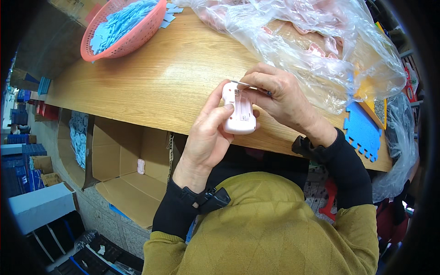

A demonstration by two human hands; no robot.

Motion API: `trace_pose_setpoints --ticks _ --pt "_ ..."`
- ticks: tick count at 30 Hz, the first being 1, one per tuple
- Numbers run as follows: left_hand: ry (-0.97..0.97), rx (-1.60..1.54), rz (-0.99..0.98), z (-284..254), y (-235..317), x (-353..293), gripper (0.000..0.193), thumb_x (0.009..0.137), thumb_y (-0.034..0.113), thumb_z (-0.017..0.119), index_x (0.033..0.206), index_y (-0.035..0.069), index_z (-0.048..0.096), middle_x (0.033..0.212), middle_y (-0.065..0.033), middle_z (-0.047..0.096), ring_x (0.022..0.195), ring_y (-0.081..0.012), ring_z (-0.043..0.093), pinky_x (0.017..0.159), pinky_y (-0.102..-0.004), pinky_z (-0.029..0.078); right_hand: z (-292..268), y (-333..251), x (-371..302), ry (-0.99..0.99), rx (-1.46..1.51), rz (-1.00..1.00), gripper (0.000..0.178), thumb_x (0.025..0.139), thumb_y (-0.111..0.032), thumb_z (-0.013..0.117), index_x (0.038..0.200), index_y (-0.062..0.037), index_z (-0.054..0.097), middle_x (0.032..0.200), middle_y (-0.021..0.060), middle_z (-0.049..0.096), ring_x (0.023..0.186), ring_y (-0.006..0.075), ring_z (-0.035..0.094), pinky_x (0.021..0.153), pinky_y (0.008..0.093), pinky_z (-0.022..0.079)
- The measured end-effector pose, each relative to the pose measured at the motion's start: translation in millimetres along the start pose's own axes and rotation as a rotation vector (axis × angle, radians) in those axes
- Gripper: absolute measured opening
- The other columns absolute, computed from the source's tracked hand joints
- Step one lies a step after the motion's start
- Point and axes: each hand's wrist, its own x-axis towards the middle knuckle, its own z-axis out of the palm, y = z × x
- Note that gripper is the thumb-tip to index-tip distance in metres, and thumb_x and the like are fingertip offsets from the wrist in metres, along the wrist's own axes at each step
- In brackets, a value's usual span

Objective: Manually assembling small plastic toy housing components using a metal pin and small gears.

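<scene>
One pink case point(240, 125) held over table point(192, 59) near edge, open slot point(243, 110) up — likely for clear look in. Left hand point(208, 133): fingers wrapped round case, clamped on it, seems to keep it still. Right hand point(283, 91): fingers pinched on thin tool point(247, 85) at case top; cannot tell if touching. Basket point(145, 40) of blue strips point(120, 25) and clear bag point(293, 48) sit farther back — seems to leave room. Box point(110, 158) below, looks easy to reach.
</scene>
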Motion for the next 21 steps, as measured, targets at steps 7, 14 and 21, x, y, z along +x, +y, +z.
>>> trace_pose_setpoints --ticks 7,14,21 --pt "0.004 0.018 -0.004 -1.7 -2.7 0.7 0.054 0.094 0.013 0.044 0.145 0.006 0.028 0.132 -0.0139 0.048 0.119 -0.0309 0.054 0.094 -0.0509 0.051 3.9 -2.7 0.0 0.004 -0.137 -0.014 0.015 0.077 -0.004 0.07 0.09 -0.0018 0.063 0.084 0.0101 0.059 0.072 0.0254 0.063 0.062 0.0332 0.051" --pt "0.004 -0.046 -0.001 -0.1 -0.3 -1.0 0.058 0.093 0.011 0.044 0.147 0.007 0.025 0.136 -0.0122 0.046 0.125 -0.0261 0.049 0.098 -0.052 0.048 9.7 -5.0 -3.2 0.077 -0.119 -0.017 0.011 0.079 -0.009 0.067 0.085 -0.005 0.059 0.082 0.0094 0.056 0.071 0.0298 0.062 0.06 0.0381 0.051" --pt "0.005 -0.034 0.014 -0.3 -1.0 -3.5 0.06 0.093 0.01 0.045 0.148 0.007 0.023 0.135 -0.0144 0.046 0.122 -0.0291 0.052 0.096 -0.0513 0.049 6.4 -4.9 -4.5 0.083 -0.103 -0.076 0.012 0.076 -0.004 0.071 0.087 -0.0033 0.065 0.082 0.0079 0.059 0.065 0.022 0.061 0.055 0.0325 0.048"
